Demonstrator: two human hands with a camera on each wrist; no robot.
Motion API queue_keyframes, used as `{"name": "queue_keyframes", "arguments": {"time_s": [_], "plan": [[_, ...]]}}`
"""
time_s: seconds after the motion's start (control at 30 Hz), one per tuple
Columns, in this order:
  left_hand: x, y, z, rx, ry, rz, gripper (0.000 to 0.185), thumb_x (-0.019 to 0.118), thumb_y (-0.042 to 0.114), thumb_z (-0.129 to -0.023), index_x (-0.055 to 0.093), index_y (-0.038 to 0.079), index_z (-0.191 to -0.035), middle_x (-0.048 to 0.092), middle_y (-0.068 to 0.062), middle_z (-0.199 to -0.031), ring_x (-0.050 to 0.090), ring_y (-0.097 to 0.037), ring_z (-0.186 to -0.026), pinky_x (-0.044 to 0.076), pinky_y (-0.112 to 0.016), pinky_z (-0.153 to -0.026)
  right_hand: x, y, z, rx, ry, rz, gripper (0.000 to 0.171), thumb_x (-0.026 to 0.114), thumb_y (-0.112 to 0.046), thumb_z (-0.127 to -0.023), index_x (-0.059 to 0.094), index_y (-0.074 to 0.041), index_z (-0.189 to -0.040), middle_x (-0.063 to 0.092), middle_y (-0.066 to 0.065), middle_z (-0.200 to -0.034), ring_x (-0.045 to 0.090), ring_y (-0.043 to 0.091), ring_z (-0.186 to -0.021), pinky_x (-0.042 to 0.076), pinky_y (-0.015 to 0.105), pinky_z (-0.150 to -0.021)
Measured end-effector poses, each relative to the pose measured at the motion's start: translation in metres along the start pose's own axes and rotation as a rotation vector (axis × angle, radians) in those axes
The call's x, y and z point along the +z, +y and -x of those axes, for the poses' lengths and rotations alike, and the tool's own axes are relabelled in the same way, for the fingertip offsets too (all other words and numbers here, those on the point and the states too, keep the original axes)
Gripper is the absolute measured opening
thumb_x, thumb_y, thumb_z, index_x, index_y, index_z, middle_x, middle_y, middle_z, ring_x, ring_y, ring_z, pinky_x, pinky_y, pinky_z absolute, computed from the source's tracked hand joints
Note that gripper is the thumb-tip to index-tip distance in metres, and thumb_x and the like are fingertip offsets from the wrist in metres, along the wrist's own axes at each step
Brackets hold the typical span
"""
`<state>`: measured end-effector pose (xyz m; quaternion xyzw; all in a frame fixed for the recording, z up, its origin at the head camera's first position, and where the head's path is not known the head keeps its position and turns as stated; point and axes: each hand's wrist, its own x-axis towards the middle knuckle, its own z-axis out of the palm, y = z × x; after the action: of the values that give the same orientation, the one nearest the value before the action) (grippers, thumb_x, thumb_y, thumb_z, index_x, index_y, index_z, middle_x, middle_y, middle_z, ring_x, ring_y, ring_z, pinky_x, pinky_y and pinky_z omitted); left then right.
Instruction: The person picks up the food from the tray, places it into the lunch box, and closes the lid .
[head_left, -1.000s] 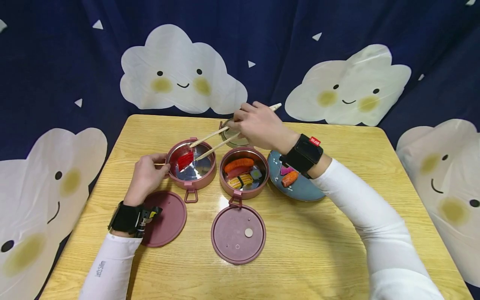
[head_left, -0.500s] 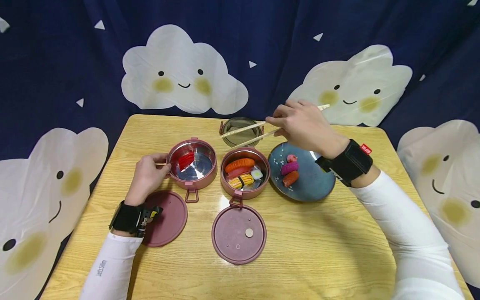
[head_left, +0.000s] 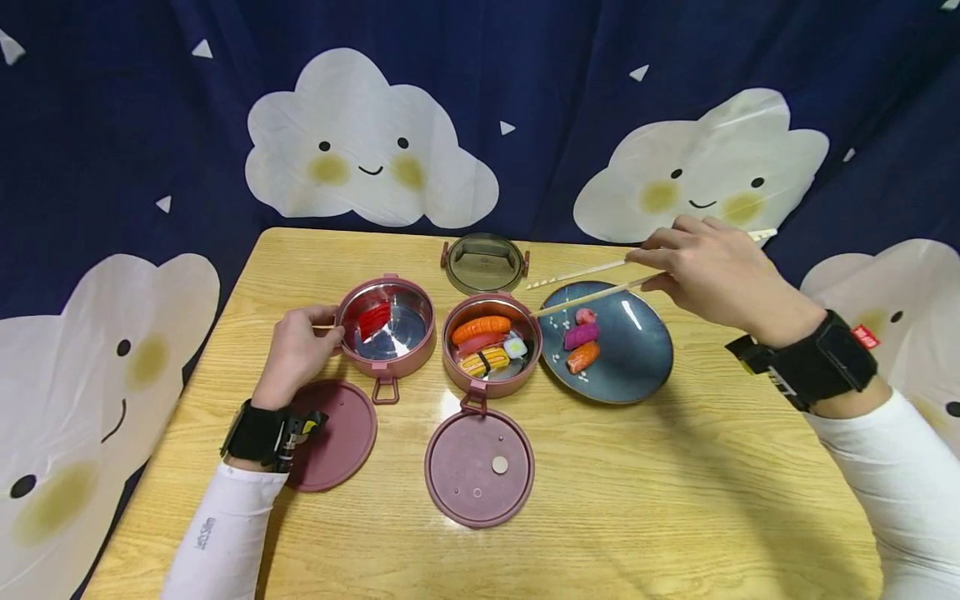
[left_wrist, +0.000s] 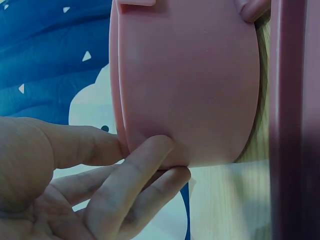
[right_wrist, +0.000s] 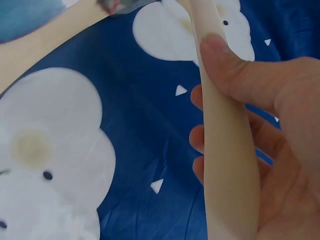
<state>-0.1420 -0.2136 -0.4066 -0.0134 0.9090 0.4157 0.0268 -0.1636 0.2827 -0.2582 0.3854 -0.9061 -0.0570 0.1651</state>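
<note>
Since the earlier frames, the right hand [head_left: 701,267] and the wooden tongs [head_left: 592,298] have swung away from the left pot [head_left: 408,364] to the plate [head_left: 637,367], while the left hand [head_left: 302,350] stays at that pot's outer side. Right fingers and thumb wrap the tongs, the thumb laid along 1 broad arm, probably so that a squeeze can bring the tips together; those tips stand spread and pinch nothing. Left fingers bend against the pot's wall with the thumb at its rim, a light hold that seems meant to steady it. Inside the left pot a red piece [head_left: 375,320] lies on the side nearer the left hand, well apart from the right. Between the hands stands the right pot [head_left: 498,389], holding 4 pieces. On the plate a pink piece [head_left: 587,317], a purple piece [head_left: 581,336] and a salmon-coloured piece [head_left: 582,357] lie in a row, nearer the right hand; how high the tongs hang I cannot tell. Off the pots lie 2 pink lids [head_left: 472,467] in front and a dark clear lid [head_left: 483,265] behind, presumably to leave both pots reachable.
</note>
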Motion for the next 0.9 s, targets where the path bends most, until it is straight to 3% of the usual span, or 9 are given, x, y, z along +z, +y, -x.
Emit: {"name": "queue_keyframes", "arguments": {"time_s": [0.37, 0.9], "plan": [[0.001, 0.0, 0.0, -0.005, -0.004, 0.016, 0.041, 0.062, 0.004, -0.103, 0.059, -0.011, -0.141, 0.066, -0.036, -0.133, 0.076, -0.044, -0.106, 0.064, -0.02, -0.075, -0.014, 0.008, 0.037, -0.011, -0.046, 0.051, 0.038, 0.096, -0.012, -0.069, 0.084, -0.013, -0.105, 0.08, 0.005, -0.096, 0.063, 0.025, -0.08, 0.054, 0.04, -0.066], [0.0, 0.0, -0.001, 0.008, 0.005, -0.009, 0.04, 0.062, 0.005, -0.103, 0.061, -0.01, -0.14, 0.067, -0.035, -0.131, 0.076, -0.043, -0.107, 0.065, -0.024, -0.077, -0.008, 0.002, 0.06, -0.047, -0.057, 0.042, 0.041, 0.095, -0.006, -0.062, 0.084, -0.015, -0.1, 0.078, 0.001, -0.093, 0.062, 0.025, -0.085, 0.055, 0.043, -0.076]]}}
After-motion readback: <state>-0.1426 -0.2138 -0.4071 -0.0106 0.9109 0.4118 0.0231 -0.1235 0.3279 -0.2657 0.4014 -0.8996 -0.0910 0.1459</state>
